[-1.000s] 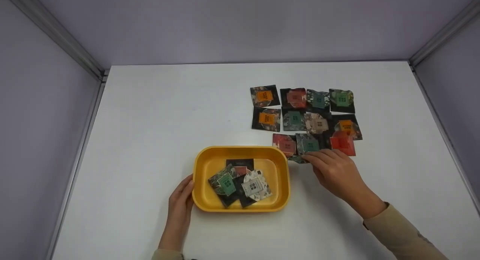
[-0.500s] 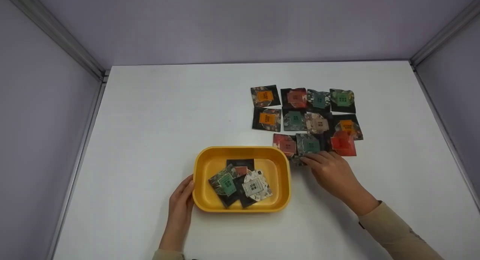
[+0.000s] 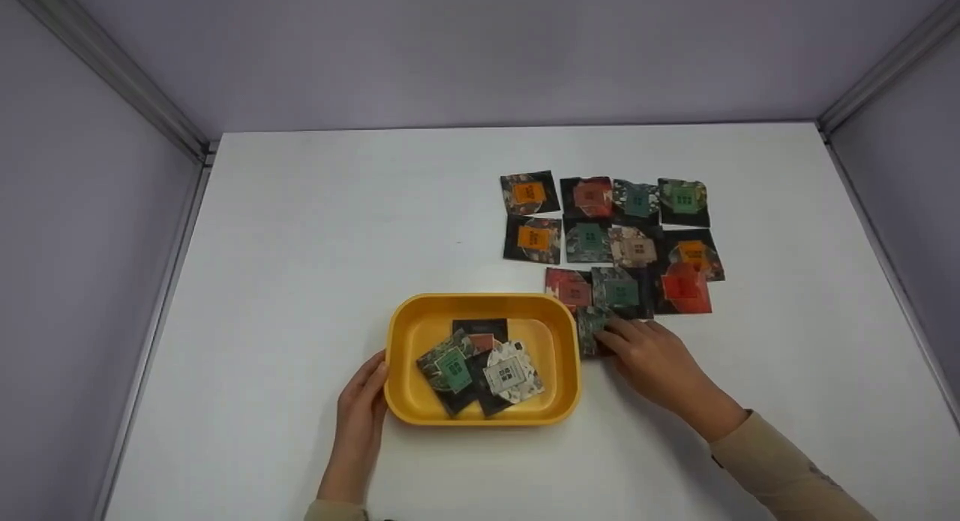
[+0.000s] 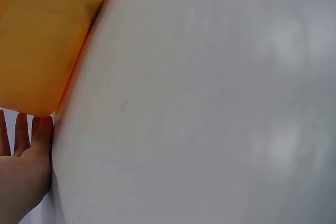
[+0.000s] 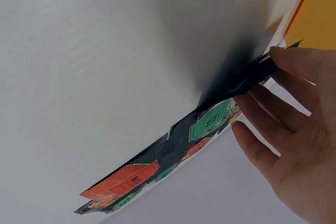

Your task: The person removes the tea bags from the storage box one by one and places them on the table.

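A yellow tray (image 3: 480, 421) holds 3 flat printed sachets, among them a white-labelled sachet (image 3: 506, 374) and a green-labelled sachet (image 3: 450, 367). My left hand (image 3: 361, 408) rests against the tray's left end; in the left wrist view its fingers (image 4: 22, 135) look fairly straight where they meet the yellow wall. Beside the tray's right side, my right hand (image 3: 664, 367) pinches a dark green sachet (image 3: 590, 332) between thumb and fingers. The right wrist view shows that sachet (image 5: 247, 80) edge-on, lifted at the hand's side. Part of its face is hidden by the fingers.
Several more sachets lie in rough rows beyond the right hand, including a red sachet (image 3: 682, 288) and an orange-labelled sachet (image 3: 530, 193). Some overlap. The white table (image 3: 322, 228) is bounded by pale walls at the back and sides.
My right hand has drawn the dark green sachet toward the near side, out from beside the front row, so more of it shows. The left hand and tray have stayed put.
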A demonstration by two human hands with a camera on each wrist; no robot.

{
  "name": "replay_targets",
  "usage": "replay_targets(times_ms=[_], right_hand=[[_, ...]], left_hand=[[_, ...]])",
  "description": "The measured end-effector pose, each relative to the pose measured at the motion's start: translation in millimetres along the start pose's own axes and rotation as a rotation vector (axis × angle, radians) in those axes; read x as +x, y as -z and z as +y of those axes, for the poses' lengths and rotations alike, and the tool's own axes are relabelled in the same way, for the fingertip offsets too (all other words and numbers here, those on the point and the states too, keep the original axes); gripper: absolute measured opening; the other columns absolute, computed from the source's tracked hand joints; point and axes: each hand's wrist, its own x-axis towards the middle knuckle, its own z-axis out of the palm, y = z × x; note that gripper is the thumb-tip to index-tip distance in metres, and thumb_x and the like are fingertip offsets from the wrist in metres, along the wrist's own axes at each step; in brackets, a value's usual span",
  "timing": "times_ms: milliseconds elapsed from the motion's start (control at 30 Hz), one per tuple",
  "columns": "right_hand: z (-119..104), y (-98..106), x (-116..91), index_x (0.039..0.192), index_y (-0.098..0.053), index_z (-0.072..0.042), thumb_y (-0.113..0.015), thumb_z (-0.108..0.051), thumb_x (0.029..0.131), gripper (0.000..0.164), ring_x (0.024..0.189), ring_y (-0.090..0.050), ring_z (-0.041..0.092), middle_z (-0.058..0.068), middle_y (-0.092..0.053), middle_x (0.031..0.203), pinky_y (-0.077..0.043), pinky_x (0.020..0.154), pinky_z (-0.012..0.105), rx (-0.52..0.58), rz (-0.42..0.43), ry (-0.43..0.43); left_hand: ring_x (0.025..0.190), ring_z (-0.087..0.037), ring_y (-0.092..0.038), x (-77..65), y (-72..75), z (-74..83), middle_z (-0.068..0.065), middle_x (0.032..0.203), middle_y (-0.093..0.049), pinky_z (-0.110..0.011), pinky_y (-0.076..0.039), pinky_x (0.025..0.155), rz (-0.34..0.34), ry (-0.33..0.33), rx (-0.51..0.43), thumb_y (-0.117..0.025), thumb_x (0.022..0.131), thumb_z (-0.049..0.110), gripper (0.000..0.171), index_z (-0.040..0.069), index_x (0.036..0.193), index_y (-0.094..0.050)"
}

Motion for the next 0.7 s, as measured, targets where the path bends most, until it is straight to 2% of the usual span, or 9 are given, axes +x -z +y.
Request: replay_targets(times_ms=[200, 467, 700], right_hand=[[-0.6, -2.9, -0.2, 0.122, -0.07, -0.01, -0.081, -0.015, 0.084, 0.039, 0.108, -0.064, 0.03, 0.012, -0.066, 0.119, -0.055, 0.091, 0.049, -0.003, -0.035, -0.008], [-1.9, -1.6, -0.4, 0.119, -0.071, -0.009, -0.08, -0.015, 0.084, 0.036, 0.106, -0.063, 0.03, 0.012, -0.065, 0.117, -0.055, 0.091, 0.05, -0.007, -0.06, -0.008], [-3.6, 5.2, 2.0, 0.119, -0.071, -0.011, -0.081, -0.014, 0.084, 0.037, 0.106, -0.064, 0.028, 0.009, -0.067, 0.115, -0.055, 0.092, 0.049, -0.009, -0.033, 0.017]], left_hand=[[0.124, -0.013, -0.053, -0.3, -0.3, 2.2, -0.013, 0.148, -0.045, -0.021, -0.045, 0.102, 0.011, 0.01, 0.021, -0.062, 0.099, 0.035, 0.06, -0.001, 0.144, -0.046], [0.128, -0.012, -0.05, 0.5, 0.7, 2.9, -0.009, 0.15, -0.043, -0.02, -0.042, 0.105, -0.012, 0.01, 0.035, -0.061, 0.099, 0.036, 0.06, 0.001, 0.146, -0.045], [0.125, -0.011, -0.053, 1.2, 0.5, 2.8, -0.01, 0.149, -0.044, -0.021, -0.044, 0.104, -0.001, 0.015, 0.028, -0.061, 0.099, 0.035, 0.059, 0.0, 0.145, -0.045]])
